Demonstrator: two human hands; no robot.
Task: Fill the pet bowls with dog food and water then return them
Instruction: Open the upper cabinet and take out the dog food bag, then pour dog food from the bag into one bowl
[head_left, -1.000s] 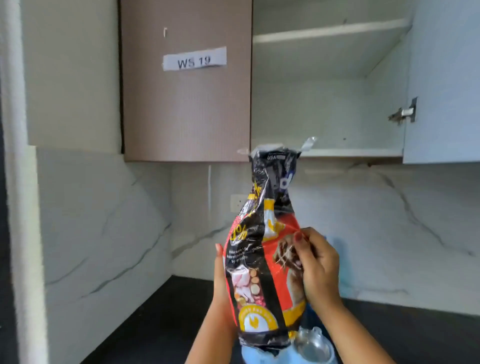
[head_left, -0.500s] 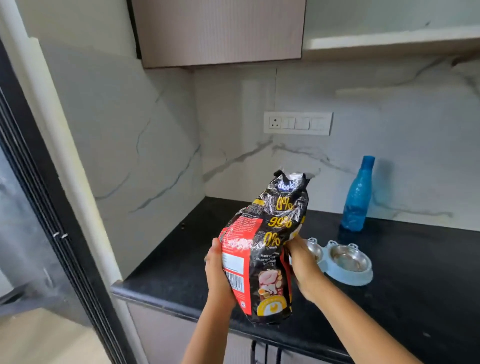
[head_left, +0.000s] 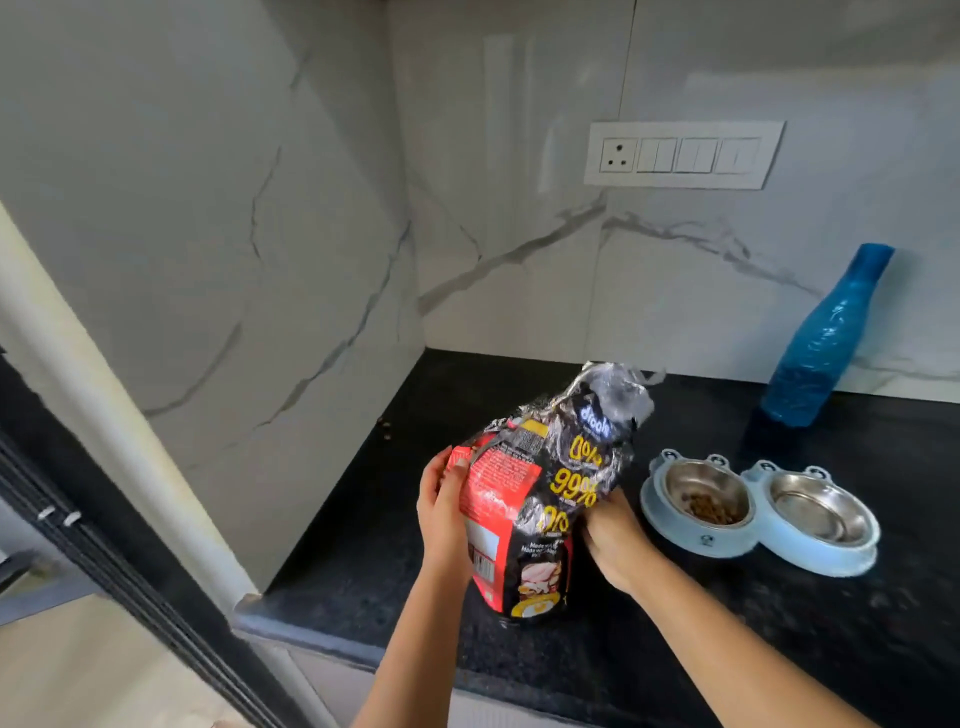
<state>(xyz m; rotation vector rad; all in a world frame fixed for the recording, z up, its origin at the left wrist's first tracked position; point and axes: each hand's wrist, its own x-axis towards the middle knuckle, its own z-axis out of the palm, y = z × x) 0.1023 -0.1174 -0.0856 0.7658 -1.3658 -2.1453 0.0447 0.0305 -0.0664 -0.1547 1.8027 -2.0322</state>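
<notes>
A black and red dog food bag (head_left: 540, 499) stands upright on the black counter (head_left: 675, 639), its crumpled top leaning right. My left hand (head_left: 441, 509) grips the bag's left side and my right hand (head_left: 613, 540) holds its right side. To the right sits a light blue double pet bowl stand (head_left: 758, 540). Its left steel bowl (head_left: 706, 496) holds a little brown kibble. Its right steel bowl (head_left: 821, 509) looks empty. A blue water bottle (head_left: 826, 343) stands capped behind the bowls against the wall.
White marble-pattern walls (head_left: 260, 249) close the counter's left and back sides. A switch and socket plate (head_left: 680, 155) is on the back wall. A few loose kibbles (head_left: 386, 430) lie near the left wall. The counter's front edge (head_left: 311, 631) runs at lower left.
The bag came down from in front of the open cupboard to the counter, and my view dropped with it. Both hands stayed on the bag.
</notes>
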